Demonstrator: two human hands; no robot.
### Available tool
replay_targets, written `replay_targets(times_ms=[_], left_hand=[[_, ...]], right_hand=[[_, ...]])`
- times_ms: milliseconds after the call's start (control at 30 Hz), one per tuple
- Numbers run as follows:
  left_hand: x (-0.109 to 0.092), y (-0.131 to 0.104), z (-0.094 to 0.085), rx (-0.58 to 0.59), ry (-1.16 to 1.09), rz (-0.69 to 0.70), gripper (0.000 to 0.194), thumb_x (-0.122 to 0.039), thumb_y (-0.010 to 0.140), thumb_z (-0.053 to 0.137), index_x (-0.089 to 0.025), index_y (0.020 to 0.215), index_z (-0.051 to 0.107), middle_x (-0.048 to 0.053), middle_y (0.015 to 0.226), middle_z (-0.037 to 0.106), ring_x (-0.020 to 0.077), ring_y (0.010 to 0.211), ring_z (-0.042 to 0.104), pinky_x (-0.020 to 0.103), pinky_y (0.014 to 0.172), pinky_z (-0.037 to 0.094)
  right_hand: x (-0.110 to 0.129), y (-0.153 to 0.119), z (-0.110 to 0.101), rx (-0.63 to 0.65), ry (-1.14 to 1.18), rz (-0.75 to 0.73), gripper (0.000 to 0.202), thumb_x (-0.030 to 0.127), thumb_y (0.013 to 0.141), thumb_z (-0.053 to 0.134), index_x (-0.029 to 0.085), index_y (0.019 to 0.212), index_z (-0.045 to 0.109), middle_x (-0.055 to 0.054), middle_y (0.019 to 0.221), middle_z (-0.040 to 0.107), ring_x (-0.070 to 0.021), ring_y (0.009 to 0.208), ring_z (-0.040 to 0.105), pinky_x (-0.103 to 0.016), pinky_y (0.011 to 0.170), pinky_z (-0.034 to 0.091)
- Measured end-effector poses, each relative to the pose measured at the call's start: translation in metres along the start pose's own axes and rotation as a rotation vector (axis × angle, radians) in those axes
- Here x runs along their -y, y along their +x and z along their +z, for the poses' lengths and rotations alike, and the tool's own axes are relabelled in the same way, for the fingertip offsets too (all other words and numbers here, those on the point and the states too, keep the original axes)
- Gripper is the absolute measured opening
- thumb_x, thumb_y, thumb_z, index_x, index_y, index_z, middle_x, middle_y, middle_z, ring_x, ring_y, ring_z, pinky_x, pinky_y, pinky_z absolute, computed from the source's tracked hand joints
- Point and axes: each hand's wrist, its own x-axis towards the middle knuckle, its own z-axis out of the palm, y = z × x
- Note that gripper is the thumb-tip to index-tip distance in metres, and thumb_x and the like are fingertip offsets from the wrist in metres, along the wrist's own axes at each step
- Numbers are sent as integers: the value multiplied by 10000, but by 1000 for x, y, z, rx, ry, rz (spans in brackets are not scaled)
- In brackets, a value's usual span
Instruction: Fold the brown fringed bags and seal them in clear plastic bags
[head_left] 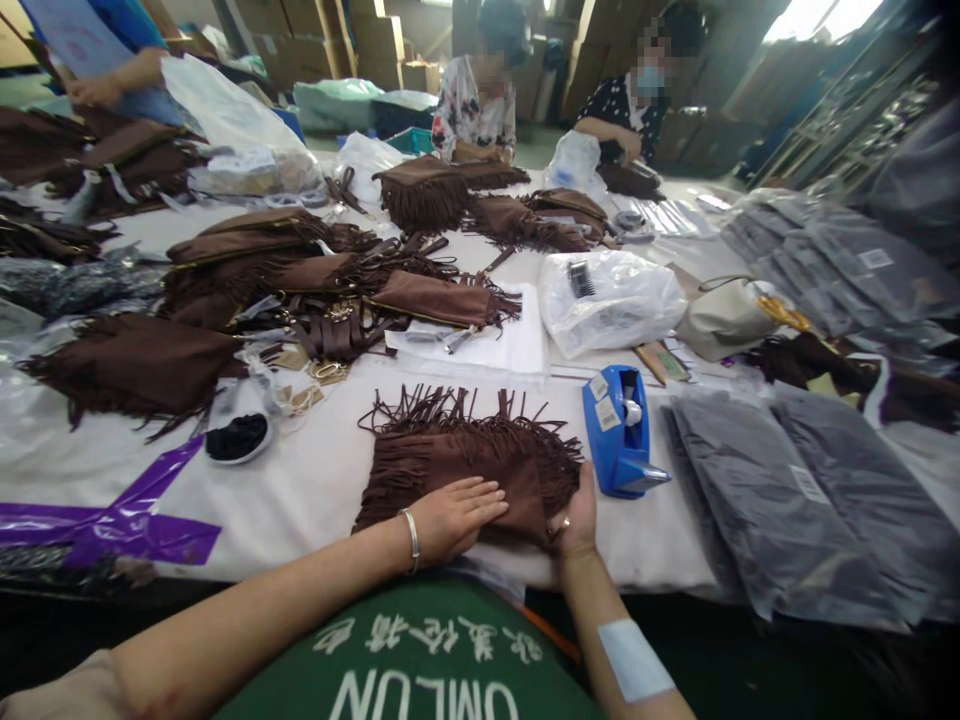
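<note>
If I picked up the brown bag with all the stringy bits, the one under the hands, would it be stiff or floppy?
Probably floppy: the brown bag lies low and looks soft under the left hand. Its fringe would likely dangle, since the strips are thin and bendy. It looks fairly light, but I can't see inside.

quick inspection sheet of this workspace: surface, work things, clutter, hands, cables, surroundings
surface: table with white covering, shiny purple tape at left
work things: brown fringed fabric bag, lying on the covering
clutter: blue plastic tape dispenser right of the bag; more brown fringed bags heaped beyond; grey plastic-wrapped packs at right
hands: left hand flat on the bag, right hand at its right edge
cables: nothing seen
surroundings: three people across the table, brown cardboard boxes behind
</note>
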Motion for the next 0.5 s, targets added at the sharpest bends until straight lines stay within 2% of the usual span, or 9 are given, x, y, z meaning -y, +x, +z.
replay_targets(times_ms=[133, 233, 300, 400, 433, 500], left_hand=[[2, 1, 6, -26, -81, -14, 535, -147, 812, 468, -162, 1346, 446, 115, 1374, 467, 250, 1327, 362, 452, 1141, 240], [0, 2, 4, -54, -148, -25, 514, -222, 828, 534, -183, 1336, 467, 115, 1359, 484, 265, 1316, 378, 462, 1137, 247], [-4, 2, -1, -85, -165, -26, 433, -249, 857, 531, -197, 1286, 526, 104, 1304, 541, 253, 1268, 448, 441, 1120, 293], [-9, -1, -9, -150, -174, -31, 293, -206, 898, 473, -219, 1143, 632, 66, 1141, 658, 202, 1100, 595, 372, 1048, 396], [-12, -2, -12, -170, -182, -32, 277, -188, 900, 465, -220, 1102, 652, 56, 1085, 683, 190, 1039, 626, 354, 1014, 424], [-17, -6, -18, -208, -210, -30, 259, -160, 893, 470, -215, 1046, 671, 45, 995, 711, 178, 941, 657, 337, 957, 460]], right_hand=[[19, 11, -11, -52, -30, -117, 752, 750, 808, 286, 207, 1260, 544, -103, 1267, 586, -259, 1207, 516, -503, 1027, 386], [23, 7, -7, -8, -243, -206, 708, 704, 854, 252, 234, 1344, 451, -69, 1369, 500, -233, 1275, 447, -479, 1076, 337], [16, 6, 1, 69, -614, -293, 621, 622, 889, 319, 248, 1379, 400, -46, 1431, 424, -215, 1345, 345, -468, 1127, 250], [-6, 9, 13, 257, -1344, -448, 581, 486, 886, 471, 224, 1396, 376, -63, 1485, 329, -226, 1406, 191, -497, 1158, 131], [-13, 10, 17, 303, -1535, -491, 597, 454, 883, 493, 206, 1407, 354, -81, 1497, 300, -234, 1413, 161, -511, 1156, 127], [-21, 9, 26, 354, -1751, -547, 622, 405, 892, 489, 175, 1434, 290, -110, 1511, 252, -241, 1418, 131, -523, 1149, 157]])
